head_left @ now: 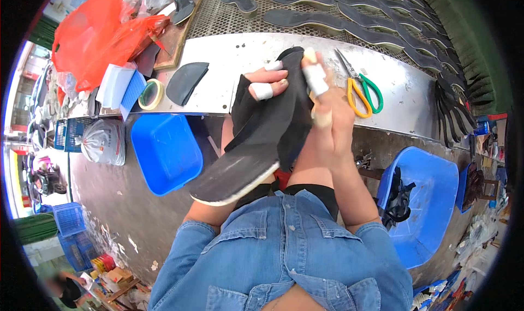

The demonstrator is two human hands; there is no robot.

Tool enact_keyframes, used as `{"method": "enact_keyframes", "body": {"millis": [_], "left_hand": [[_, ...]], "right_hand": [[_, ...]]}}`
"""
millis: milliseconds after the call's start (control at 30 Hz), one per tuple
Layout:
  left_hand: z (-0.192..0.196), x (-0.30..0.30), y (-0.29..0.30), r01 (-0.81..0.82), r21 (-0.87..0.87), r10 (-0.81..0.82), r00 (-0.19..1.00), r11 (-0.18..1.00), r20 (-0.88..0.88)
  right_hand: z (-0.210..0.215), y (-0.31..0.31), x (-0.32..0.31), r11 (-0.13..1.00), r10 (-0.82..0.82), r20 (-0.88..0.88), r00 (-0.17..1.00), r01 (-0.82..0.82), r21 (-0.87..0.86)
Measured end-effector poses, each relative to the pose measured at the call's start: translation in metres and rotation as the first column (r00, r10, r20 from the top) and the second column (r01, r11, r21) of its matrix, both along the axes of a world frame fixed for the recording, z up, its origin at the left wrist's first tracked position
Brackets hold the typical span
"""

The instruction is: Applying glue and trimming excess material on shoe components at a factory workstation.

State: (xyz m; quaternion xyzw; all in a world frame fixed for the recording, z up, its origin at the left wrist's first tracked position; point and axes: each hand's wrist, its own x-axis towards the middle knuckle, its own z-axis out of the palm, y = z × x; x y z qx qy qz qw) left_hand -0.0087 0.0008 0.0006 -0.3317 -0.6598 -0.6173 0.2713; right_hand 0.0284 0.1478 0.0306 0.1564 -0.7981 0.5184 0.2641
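Rm insp.: worn grey-brown floor (101, 193), scuffed w/ pale flecks, ran under the work area; long silver metal-topped bench (404, 90) crossed in front of the person. Beyond it lay a perforated metal rack (210, 19) w/ rows of dark, wavy, pale-edged sole pieces (305, 19). Below bench ht. were two blue rectangular plastic tubs, R tub (436, 180) w/ limp black scraps (400, 199), L tub (166, 153) nr. the person's L side. Crumpled red plastic bag (98, 35) sat at the bench's far L. Main item: black fabric-and-sole shoe piece w/ pale sole edge (262, 128), held above the person's thighs, its far end overlapping the bench edge in view; bench contact couldn't be confirmed. Long axis ran diag., rounded sole end near-L, fabric end far-R. It lay immed. L of the R hand (334, 117), which was at the far-R edge of the fabric; blurred, so couldn't tell if closed on it or only pressed there. L hand (266, 76), taped fingers curled over the fabric, was clamped on the far half. Both hands were nr. the far end, R nearer the R edge. Smaller items on bench: yellow-and-green-handled metal scissors (353, 76), just R of R hand; cream tape roll (159, 93), well L.
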Motion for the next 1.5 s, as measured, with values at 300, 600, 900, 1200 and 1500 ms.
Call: {"method": "enact_keyframes", "body": {"millis": [300, 600, 900, 1200, 1500], "left_hand": [[0.007, 0.008, -0.005, 0.158, 0.429, -0.404, 0.708, 0.890, 0.579], [0.037, 0.004, -0.001, 0.237, 0.347, -0.399, 0.748, 0.907, 0.530], [0.011, -0.028, -0.027, 0.631, 0.207, -0.664, 0.715, 0.748, 0.220], [0.050, 0.026, -0.013, -0.078, 0.712, -0.701, 0.135, 0.697, 0.701], [0.015, -0.014, -0.006, 0.257, 0.542, -0.600, 0.328, 0.800, 0.730]], "right_hand": [[0.022, -0.035, 0.053, 0.902, 0.431, -0.338, 0.836, -0.387, 0.194], [0.044, -0.038, 0.052, 0.899, 0.395, -0.145, 0.907, -0.350, 0.261], [-0.016, 0.035, -0.001, 0.715, 0.609, 0.363, 0.706, -0.289, -0.637], [0.006, 0.090, -0.053, 0.671, 0.742, 0.278, 0.611, -0.670, -0.318], [-0.016, 0.072, -0.035, 0.994, -0.005, 0.444, 0.896, 0.054, -0.097]]}}
